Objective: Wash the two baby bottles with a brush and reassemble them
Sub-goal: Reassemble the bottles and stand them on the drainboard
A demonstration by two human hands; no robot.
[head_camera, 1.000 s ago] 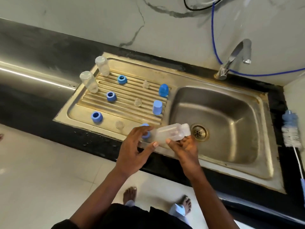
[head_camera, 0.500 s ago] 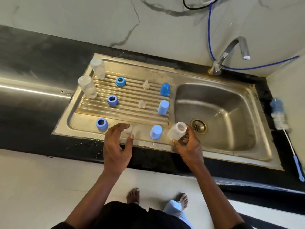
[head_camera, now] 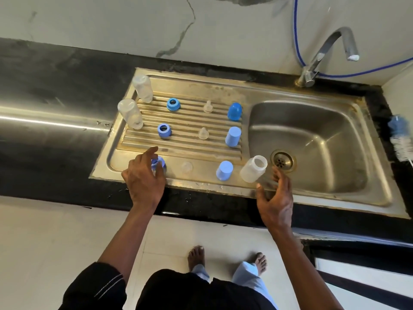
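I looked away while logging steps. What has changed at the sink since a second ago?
The bottle, held sideways in both hands a second ago, now stands upright on the sink beside the basin. The right hand has let go of it and drawn back, open. The left hand moved left onto the front blue ring; whether it grips the ring is unclear. Everything else on the drainboard stayed put.

Left hand (head_camera: 144,180) at blue ring (head_camera: 160,162)
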